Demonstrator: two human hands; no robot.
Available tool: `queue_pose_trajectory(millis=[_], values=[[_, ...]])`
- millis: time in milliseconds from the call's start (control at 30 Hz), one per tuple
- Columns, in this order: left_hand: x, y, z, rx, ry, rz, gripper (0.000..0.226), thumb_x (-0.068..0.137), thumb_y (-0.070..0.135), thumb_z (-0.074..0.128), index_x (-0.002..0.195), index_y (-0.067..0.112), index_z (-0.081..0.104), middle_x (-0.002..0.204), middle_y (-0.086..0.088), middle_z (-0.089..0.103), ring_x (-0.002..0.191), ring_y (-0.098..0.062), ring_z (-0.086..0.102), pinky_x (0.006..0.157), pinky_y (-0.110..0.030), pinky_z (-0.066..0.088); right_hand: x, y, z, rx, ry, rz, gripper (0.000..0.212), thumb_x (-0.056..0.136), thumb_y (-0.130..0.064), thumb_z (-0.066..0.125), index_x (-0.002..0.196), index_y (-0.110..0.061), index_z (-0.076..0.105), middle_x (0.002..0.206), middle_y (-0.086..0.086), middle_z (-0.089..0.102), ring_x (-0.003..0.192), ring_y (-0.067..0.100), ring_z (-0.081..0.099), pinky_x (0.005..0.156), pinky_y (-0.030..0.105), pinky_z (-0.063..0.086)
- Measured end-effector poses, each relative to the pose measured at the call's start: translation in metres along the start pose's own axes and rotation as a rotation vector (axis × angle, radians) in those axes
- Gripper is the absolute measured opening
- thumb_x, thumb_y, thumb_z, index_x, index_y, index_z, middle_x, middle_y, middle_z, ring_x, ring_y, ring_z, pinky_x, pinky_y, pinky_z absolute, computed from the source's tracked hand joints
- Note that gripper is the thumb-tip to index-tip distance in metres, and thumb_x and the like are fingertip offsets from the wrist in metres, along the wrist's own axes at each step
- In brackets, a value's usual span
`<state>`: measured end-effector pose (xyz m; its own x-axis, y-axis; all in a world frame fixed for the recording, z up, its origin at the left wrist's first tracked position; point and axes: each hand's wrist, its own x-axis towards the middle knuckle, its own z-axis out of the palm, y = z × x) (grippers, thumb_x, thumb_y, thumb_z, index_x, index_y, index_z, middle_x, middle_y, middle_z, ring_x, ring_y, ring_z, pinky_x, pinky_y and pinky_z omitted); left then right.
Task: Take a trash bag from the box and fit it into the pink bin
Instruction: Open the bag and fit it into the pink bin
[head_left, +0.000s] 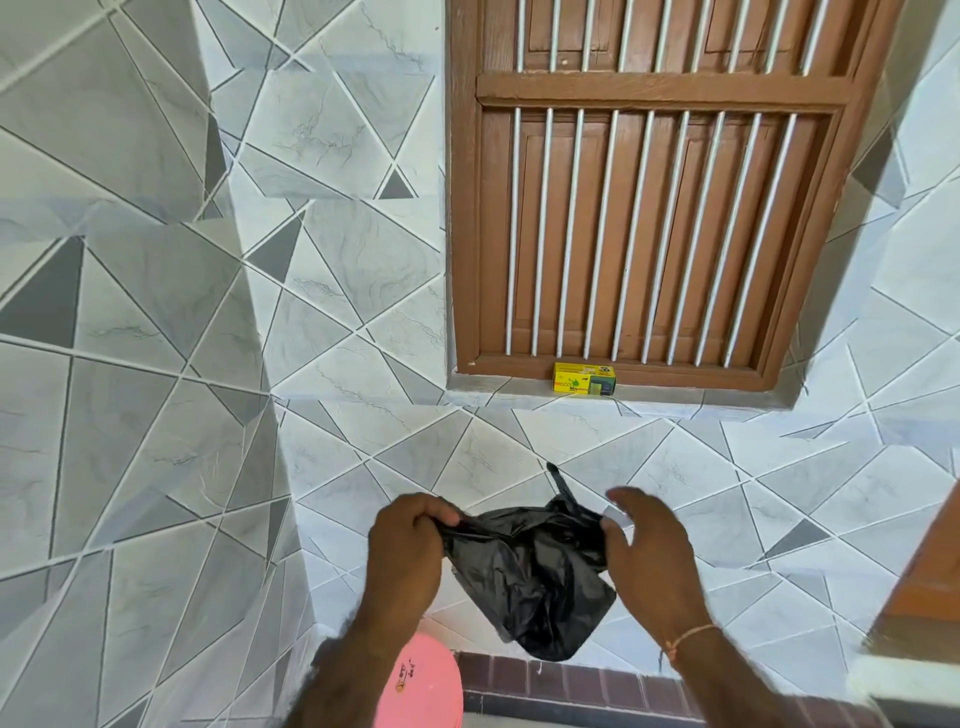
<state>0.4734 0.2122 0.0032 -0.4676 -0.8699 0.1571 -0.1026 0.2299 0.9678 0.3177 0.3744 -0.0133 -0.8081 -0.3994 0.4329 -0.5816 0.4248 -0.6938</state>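
Left hand (410, 540) is pinched tight on one edge of the black trash bag (530, 571), right hand (644, 551) grips the other edge with fingers loosely spread. Bag's crinkly, glossy, still half bunched, hanging in the air between them above the pink bin (426, 691). Yellow box (584, 378) sits on the window ledge (498, 397) up against the tiled wall.

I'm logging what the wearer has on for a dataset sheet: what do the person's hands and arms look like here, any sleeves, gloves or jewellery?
Both forearms are bare, with no sleeves or gloves in view. The right hand has a thin orange-red thread tied round its wrist, a short loose end hanging down. The left hand shows no ring, watch or band.
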Motion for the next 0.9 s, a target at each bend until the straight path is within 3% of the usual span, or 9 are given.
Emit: queue_pose_trajectory(millis=[100, 200, 267, 333, 400, 467, 633, 767, 900], values=[[-0.007, 0.014, 0.007, 0.028, -0.023, 0.046, 0.038, 0.085, -0.005, 0.043, 0.071, 0.019, 0.068, 0.084, 0.003, 0.07, 0.086, -0.015, 0.066, 0.08, -0.032, 0.056, -0.015, -0.029, 0.008, -0.055, 0.165, -0.411, 0.023, 0.081, -0.009, 0.064, 0.101, -0.018, 0.061, 0.11, 0.004, 0.064, 0.107, 0.023, 0.054, 0.095, 0.033, 0.039], [-0.014, 0.026, 0.007, 0.017, -0.079, 0.112, 0.027, 0.087, 0.004, 0.057, 0.078, 0.025, 0.07, 0.091, 0.007, 0.07, 0.084, -0.005, 0.066, 0.079, -0.018, 0.051, -0.029, -0.046, 0.024, -0.104, 0.031, -0.632, 0.032, 0.078, -0.017, 0.064, 0.109, -0.023, 0.056, 0.13, 0.004, 0.055, 0.126, 0.021, 0.044, 0.103, 0.032, 0.036], [-0.015, 0.028, 0.003, 0.006, -0.118, 0.155, 0.026, 0.083, 0.002, 0.063, 0.082, 0.027, 0.071, 0.092, 0.01, 0.07, 0.083, 0.002, 0.065, 0.077, -0.014, 0.051, -0.023, -0.041, 0.033, -0.087, -0.266, -0.477, 0.052, 0.081, -0.036, 0.063, 0.13, -0.035, 0.045, 0.14, -0.003, 0.049, 0.132, 0.014, 0.042, 0.106, 0.031, 0.035], [-0.014, 0.028, -0.004, 0.043, -0.146, 0.2, 0.031, 0.082, -0.003, 0.063, 0.081, 0.026, 0.072, 0.092, 0.012, 0.07, 0.083, 0.006, 0.063, 0.077, -0.014, 0.05, -0.014, -0.03, 0.039, -0.105, -0.489, -0.31, 0.046, 0.082, -0.042, 0.056, 0.126, -0.041, 0.044, 0.12, -0.001, 0.066, 0.112, 0.019, 0.06, 0.092, 0.033, 0.049], [-0.009, 0.021, -0.012, 0.175, -0.195, 0.252, 0.03, 0.084, -0.004, 0.059, 0.076, 0.022, 0.071, 0.087, 0.014, 0.067, 0.083, 0.005, 0.061, 0.078, -0.016, 0.05, -0.012, -0.018, 0.041, -0.118, -0.457, -0.215, 0.021, 0.08, -0.03, 0.052, 0.1, -0.034, 0.056, 0.091, 0.003, 0.074, 0.088, 0.026, 0.067, 0.074, 0.034, 0.052], [0.002, 0.006, -0.018, 0.505, -0.253, 0.38, 0.02, 0.083, -0.001, 0.061, 0.079, 0.018, 0.068, 0.081, 0.017, 0.055, 0.078, -0.002, 0.057, 0.081, -0.023, 0.052, -0.007, -0.009, 0.037, -0.015, -0.35, -0.059, 0.021, 0.074, -0.009, 0.057, 0.081, -0.029, 0.059, 0.077, 0.004, 0.072, 0.073, 0.026, 0.066, 0.063, 0.031, 0.049], [0.007, -0.014, -0.027, 1.189, -0.304, 0.297, 0.027, 0.088, 0.017, 0.063, 0.115, 0.013, 0.059, 0.112, -0.008, 0.056, 0.104, -0.025, 0.059, 0.093, -0.038, 0.053, 0.006, -0.008, 0.024, -0.024, -0.328, 0.05, 0.043, 0.066, 0.009, 0.048, 0.088, -0.026, 0.059, 0.084, 0.005, 0.068, 0.076, 0.027, 0.063, 0.064, 0.033, 0.051], [0.007, -0.028, -0.03, 1.326, -0.18, 0.251, 0.021, 0.09, 0.019, 0.056, 0.11, 0.017, 0.062, 0.114, -0.004, 0.065, 0.111, -0.024, 0.054, 0.091, -0.037, 0.048, -0.002, -0.01, 0.021, -0.147, -0.339, -0.037, 0.036, 0.062, 0.002, 0.045, 0.083, -0.024, 0.056, 0.077, 0.004, 0.068, 0.073, 0.027, 0.061, 0.067, 0.038, 0.053], [0.01, -0.045, -0.028, 1.03, -0.072, -0.007, 0.02, 0.093, 0.025, 0.05, 0.1, 0.014, 0.066, 0.108, -0.007, 0.07, 0.103, -0.026, 0.063, 0.089, -0.037, 0.052, -0.006, -0.007, 0.018, -0.222, -0.379, -0.017, 0.027, 0.07, 0.0, 0.046, 0.077, -0.022, 0.059, 0.078, 0.006, 0.069, 0.074, 0.027, 0.063, 0.069, 0.038, 0.056]])
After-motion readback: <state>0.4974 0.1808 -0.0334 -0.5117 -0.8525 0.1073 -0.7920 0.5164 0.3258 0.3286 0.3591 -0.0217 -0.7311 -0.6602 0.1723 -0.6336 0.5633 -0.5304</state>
